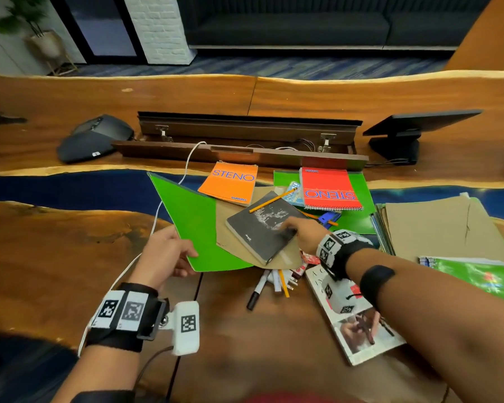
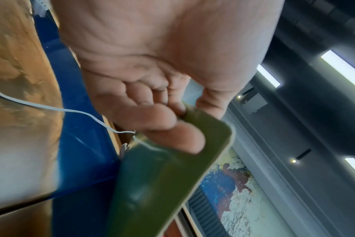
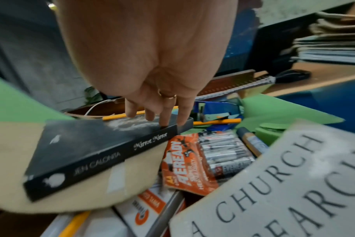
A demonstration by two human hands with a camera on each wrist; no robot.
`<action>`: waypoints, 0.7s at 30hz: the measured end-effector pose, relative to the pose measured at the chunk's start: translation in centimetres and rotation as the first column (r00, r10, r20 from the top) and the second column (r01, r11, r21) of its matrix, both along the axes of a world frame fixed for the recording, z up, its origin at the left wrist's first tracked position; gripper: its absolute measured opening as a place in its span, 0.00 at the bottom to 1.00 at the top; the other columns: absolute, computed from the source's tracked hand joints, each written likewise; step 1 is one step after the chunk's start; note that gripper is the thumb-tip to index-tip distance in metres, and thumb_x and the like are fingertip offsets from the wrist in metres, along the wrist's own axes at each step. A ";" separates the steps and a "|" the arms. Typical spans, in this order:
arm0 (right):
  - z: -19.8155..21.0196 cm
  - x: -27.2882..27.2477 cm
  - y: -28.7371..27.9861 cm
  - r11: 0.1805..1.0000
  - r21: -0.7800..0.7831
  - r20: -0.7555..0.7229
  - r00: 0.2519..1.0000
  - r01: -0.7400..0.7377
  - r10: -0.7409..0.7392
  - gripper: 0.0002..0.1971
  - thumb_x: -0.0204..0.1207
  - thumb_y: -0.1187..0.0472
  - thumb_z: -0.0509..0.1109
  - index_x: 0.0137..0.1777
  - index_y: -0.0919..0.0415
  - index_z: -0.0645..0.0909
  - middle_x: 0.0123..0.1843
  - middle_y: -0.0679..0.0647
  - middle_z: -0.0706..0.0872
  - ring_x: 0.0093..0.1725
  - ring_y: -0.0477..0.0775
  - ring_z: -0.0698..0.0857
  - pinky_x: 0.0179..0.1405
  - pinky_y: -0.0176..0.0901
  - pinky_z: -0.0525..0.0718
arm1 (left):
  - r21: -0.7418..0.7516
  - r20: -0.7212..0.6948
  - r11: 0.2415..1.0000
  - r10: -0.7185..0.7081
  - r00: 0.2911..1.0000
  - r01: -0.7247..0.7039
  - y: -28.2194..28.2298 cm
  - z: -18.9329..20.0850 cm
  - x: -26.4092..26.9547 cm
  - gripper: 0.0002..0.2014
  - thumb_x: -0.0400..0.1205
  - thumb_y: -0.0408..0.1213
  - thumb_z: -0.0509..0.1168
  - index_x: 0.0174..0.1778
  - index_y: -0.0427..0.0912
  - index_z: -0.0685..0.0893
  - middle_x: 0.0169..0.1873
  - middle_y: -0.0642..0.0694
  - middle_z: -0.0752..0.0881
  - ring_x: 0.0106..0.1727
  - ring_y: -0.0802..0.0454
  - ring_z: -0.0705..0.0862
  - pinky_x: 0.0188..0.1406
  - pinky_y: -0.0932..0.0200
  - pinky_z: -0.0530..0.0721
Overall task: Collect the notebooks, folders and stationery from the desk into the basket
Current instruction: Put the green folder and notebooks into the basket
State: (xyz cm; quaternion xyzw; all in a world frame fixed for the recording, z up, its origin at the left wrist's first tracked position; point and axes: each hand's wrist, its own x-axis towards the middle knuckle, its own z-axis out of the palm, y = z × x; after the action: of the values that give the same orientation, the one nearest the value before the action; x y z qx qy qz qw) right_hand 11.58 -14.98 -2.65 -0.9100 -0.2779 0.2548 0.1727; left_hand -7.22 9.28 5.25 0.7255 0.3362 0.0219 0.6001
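Observation:
My left hand [image 1: 184, 255] pinches the near corner of a bright green folder [image 1: 192, 219] and holds that corner off the desk; the left wrist view shows the thumb and fingers of that hand [image 2: 184, 123] clamped on the folder [image 2: 162, 184]. My right hand [image 1: 288, 226] lays straight fingertips [image 3: 164, 123] on a black paperback [image 1: 259, 231], near its spine [image 3: 103, 163]. The paperback lies on a tan folder [image 1: 285, 257] with a yellow pencil [image 1: 274, 200] across it. An orange steno pad [image 1: 230, 183] and a red one [image 1: 329, 189] lie behind. No basket is in view.
Markers and pencils [image 1: 269, 286], a battery pack [image 3: 205, 157], a blue stapler [image 3: 215, 110] and a grey magazine [image 1: 352, 324] crowd the pile. A stack of folders [image 1: 437, 225] and a green notebook [image 1: 477, 274] sit right. A white cable [image 1: 169, 193], conference phone [image 1: 93, 138], open cable tray [image 1: 245, 132] and monitor [image 1: 405, 132] stand behind.

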 end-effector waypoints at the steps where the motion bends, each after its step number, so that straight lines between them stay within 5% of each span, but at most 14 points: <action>1: 0.1 0.3 -0.4 0.999 0.008 0.015 0.999 0.033 -0.033 0.25 0.71 0.77 0.58 0.65 0.58 0.79 0.63 0.57 0.84 0.64 0.60 0.81 0.58 0.49 0.81 | -0.002 0.033 1.000 0.007 0.999 -0.007 0.0 0.4 0.0 0.08 0.72 0.19 0.62 0.43 0.33 0.78 0.32 0.36 0.88 0.20 0.42 0.82 0.20 0.60 0.76; 5: -0.3 0.6 -2.1 0.995 -0.077 0.054 0.997 0.064 -0.060 0.15 0.71 0.74 0.58 0.48 0.54 0.78 0.49 0.53 0.83 0.53 0.59 0.84 0.44 0.42 0.77 | 0.011 0.164 1.000 0.008 0.986 -0.010 0.0 2.1 -0.1 0.09 0.73 0.21 0.60 0.47 0.33 0.79 0.38 0.37 0.89 0.26 0.40 0.86 0.21 0.57 0.79; 7: -1.1 0.2 -2.8 0.988 -0.148 0.035 0.999 0.035 -0.030 0.11 0.71 0.68 0.61 0.46 0.51 0.79 0.46 0.52 0.85 0.52 0.59 0.85 0.45 0.44 0.82 | 0.036 0.231 0.999 -0.008 0.973 0.000 -0.2 3.0 -0.1 0.05 0.72 0.22 0.60 0.39 0.35 0.77 0.33 0.40 0.86 0.26 0.42 0.84 0.20 0.57 0.77; 11: -2.6 -1.2 -3.6 0.970 -0.244 0.014 1.000 -0.021 0.025 0.13 0.70 0.57 0.72 0.55 0.50 0.77 0.47 0.49 0.85 0.51 0.55 0.84 0.50 0.46 0.81 | 0.161 0.328 0.987 -0.078 0.942 0.026 -0.5 4.9 0.3 0.08 0.66 0.29 0.61 0.29 0.38 0.65 0.26 0.44 0.72 0.27 0.44 0.77 0.17 0.57 0.72; 15: -3.7 -2.1 -3.8 0.972 -0.235 0.006 1.000 -0.020 0.023 0.28 0.64 0.53 0.80 0.59 0.49 0.69 0.47 0.50 0.83 0.46 0.56 0.83 0.39 0.46 0.81 | 0.259 0.359 0.965 -0.130 0.924 0.035 -0.8 6.6 0.4 0.10 0.63 0.32 0.61 0.26 0.40 0.64 0.26 0.41 0.69 0.28 0.42 0.72 0.20 0.53 0.71; 18: -4.3 -2.8 -3.7 0.973 -0.229 0.083 0.996 -0.023 0.043 0.30 0.64 0.52 0.79 0.63 0.48 0.67 0.55 0.51 0.80 0.52 0.57 0.82 0.48 0.50 0.83 | 0.308 0.396 0.951 -0.164 0.904 0.037 -1.1 7.6 0.2 0.10 0.63 0.32 0.61 0.25 0.41 0.63 0.26 0.41 0.67 0.28 0.44 0.69 0.21 0.58 0.70; 21: -4.8 -3.4 -3.4 0.971 -0.240 0.134 0.990 -0.015 0.048 0.27 0.69 0.50 0.74 0.64 0.47 0.66 0.62 0.51 0.79 0.55 0.58 0.82 0.48 0.51 0.83 | 0.312 0.421 0.950 -0.165 0.892 0.028 -1.2 7.9 0.2 0.11 0.63 0.31 0.61 0.26 0.41 0.62 0.28 0.37 0.66 0.31 0.41 0.67 0.29 0.49 0.68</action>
State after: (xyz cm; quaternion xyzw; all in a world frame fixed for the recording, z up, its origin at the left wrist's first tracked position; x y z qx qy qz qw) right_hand 8.17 -18.39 -7.46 -0.9352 -0.2710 0.2249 0.0381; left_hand -7.05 8.06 13.14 0.7993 0.1468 0.2063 0.5450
